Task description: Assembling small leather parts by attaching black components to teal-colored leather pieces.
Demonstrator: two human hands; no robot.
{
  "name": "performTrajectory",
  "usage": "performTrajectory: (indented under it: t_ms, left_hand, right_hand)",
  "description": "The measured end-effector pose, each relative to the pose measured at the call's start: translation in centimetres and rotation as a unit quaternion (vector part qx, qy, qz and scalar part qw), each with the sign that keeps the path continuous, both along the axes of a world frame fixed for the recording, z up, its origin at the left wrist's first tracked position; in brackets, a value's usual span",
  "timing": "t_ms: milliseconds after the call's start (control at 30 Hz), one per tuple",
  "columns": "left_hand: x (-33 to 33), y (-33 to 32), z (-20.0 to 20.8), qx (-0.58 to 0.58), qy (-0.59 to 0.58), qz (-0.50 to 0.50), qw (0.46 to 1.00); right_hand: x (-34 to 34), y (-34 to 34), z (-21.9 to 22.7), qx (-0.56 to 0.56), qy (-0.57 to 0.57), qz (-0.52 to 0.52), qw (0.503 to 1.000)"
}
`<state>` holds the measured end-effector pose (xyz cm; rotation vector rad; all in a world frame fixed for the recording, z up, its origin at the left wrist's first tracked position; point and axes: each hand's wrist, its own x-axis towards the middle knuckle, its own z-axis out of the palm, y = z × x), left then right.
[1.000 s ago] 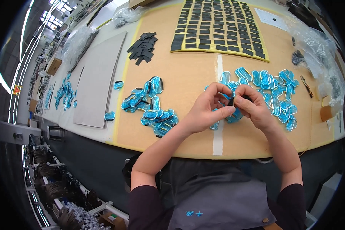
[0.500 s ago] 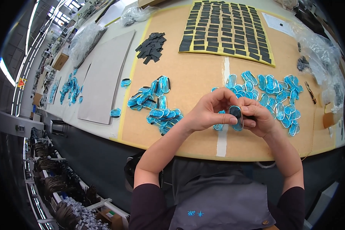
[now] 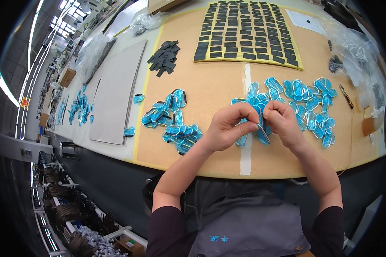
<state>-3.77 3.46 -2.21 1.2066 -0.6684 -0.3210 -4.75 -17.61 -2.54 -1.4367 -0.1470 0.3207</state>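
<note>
Since the earlier frame both hands have lifted slightly and tilted the oval piece [image 3: 260,133] edge-on. Left hand [image 3: 228,128] and right hand [image 3: 283,122] pinch this glossy blue-rimmed oval between fingertips, just above the tan cardboard mat [image 3: 210,85]. Behind the hands on the mat lie a loose pile of blue ovals [image 3: 304,103], another pile [image 3: 171,120] to their left, and a grid of flat black rectangles [image 3: 248,30]. Crinkled clear bags [image 3: 351,43] at the mat's right edge blur their contents.
</note>
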Motion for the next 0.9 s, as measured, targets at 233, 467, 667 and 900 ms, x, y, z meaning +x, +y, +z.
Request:
performTrajectory:
  t_ms: [233,467,667,900]
  left_hand:
    - [2.4,2.1,1.6,0.376,-0.313,0.240,0.839]
    - [5.7,13.0,-0.9,0.710,-0.130,0.409,0.558]
    - [5.4,12.1,-0.4,0.659,-0.152,0.381,0.630]
    - [5.4,11.4,0.0,0.670,-0.168,0.354,0.630]
  right_hand:
    - [2.1,-2.4,1.1,0.280,0.162,-0.053,0.945]
    - [1.7,-1.8,1.0,0.323,0.190,0.004,0.927]
    - [1.4,-1.3,1.5,0.333,0.225,0.067,0.913]
    - [1.0,-1.2,1.1,0.304,0.211,0.078,0.926]
